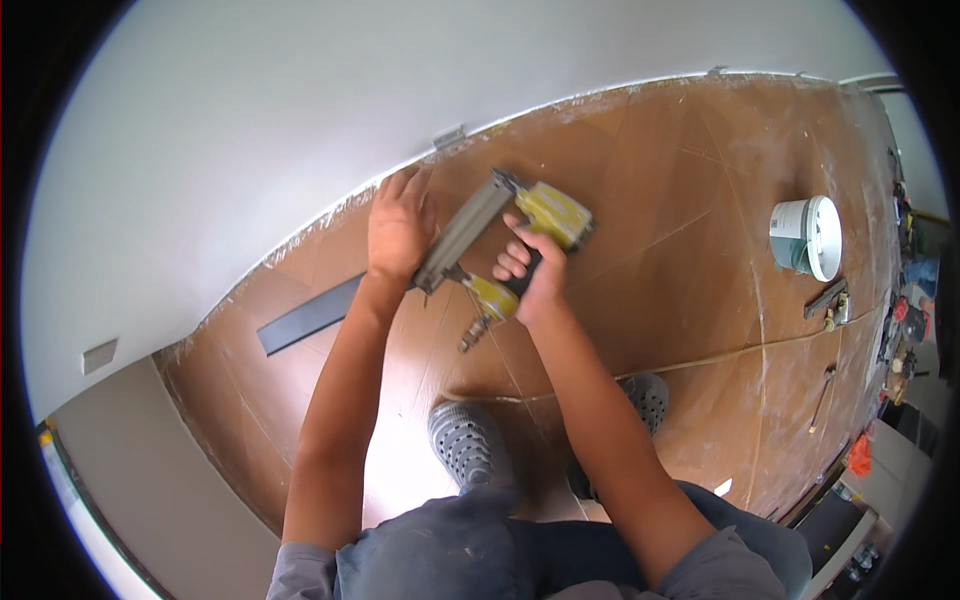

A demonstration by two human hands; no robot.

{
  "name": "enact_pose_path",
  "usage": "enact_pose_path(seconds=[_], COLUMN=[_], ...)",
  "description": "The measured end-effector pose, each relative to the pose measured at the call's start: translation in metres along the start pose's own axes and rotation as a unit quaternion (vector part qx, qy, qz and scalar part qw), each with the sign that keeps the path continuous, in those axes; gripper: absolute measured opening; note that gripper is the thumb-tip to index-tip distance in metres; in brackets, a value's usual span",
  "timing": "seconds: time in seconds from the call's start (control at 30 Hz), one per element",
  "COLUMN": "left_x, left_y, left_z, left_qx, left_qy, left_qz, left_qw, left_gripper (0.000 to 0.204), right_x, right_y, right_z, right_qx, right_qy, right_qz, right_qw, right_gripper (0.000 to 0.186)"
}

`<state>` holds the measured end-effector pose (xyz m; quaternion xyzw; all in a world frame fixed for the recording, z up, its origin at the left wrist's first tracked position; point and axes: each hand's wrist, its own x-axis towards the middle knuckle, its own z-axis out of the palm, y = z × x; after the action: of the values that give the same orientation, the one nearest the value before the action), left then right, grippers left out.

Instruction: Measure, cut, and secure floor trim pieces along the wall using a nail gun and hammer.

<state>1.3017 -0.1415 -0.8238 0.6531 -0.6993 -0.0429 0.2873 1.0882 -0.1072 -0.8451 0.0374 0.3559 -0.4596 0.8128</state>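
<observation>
My right hand is closed round the black grip of a yellow nail gun, whose long metal magazine angles down to the left and whose air fitting points toward me. My left hand is open with loosely bent fingers, just left of the magazine and close to the foot of the white wall; what its fingertips touch is unclear. A long dark flat strip lies on the brown floor, partly hidden behind my left forearm and the gun.
A white bucket stands at the right, above some tools. A thin hose crosses the floor near my shoes. Assorted items line the far right edge. A grey recessed surface is at lower left.
</observation>
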Motion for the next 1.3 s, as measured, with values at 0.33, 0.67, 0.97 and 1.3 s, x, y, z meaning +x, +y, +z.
enact_pose_path(seconds=[0.33,0.67,0.97,1.3], left_x=[0.033,0.022,-0.076,-0.130], left_y=[0.029,0.033,0.010,-0.068], left_z=[0.060,0.066,-0.012,-0.073], left_qx=[0.087,0.061,-0.032,-0.011], left_qy=[0.011,-0.015,-0.058,-0.222], left_qz=[-0.055,-0.007,-0.050,-0.125], left_qw=[0.995,0.998,0.997,0.967], left_gripper=[0.055,0.032,0.020,0.073], right_x=[-0.085,-0.133,-0.216,-0.216], right_y=[-0.058,-0.189,-0.271,-0.242], right_z=[-0.036,-0.016,-0.013,-0.132], right_qx=[0.032,-0.237,-0.660,-0.896], right_qy=[0.054,0.088,0.041,0.141], right_qz=[-0.041,-0.017,0.045,-0.084], right_qw=[0.997,0.967,0.749,0.412], right_gripper=[0.040,0.029,0.036,0.094])
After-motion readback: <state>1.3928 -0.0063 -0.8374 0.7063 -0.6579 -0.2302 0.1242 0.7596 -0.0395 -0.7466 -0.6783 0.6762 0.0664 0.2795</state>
